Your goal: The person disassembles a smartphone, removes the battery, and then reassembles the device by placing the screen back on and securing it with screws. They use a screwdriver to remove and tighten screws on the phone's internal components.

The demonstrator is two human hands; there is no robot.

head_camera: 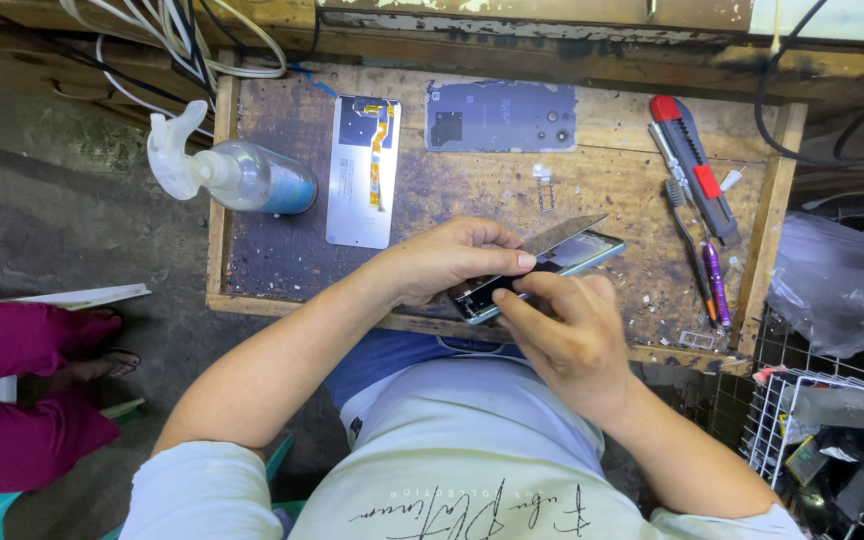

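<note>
An opened smartphone body [577,255] lies tilted at the near edge of a worn wooden tray table [772,230]. My left hand [452,258] grips its near end from above. My right hand [562,335] holds the lower edge, fingers curled against it. A thin dark panel [562,234], its screen or a plate, is lifted at an angle off the phone's top, between my two hands. The near end of the phone is hidden under my fingers.
A silver phone back cover with a flex strip [363,170] and a grey inner plate [500,116] lie at the tray's far side. A spray bottle [237,172] rests on the left rim. A red utility knife [697,165], brush and purple tool [715,285] lie right. Wire baskets [822,420] stand right; a person in magenta trousers [22,390] sits left.
</note>
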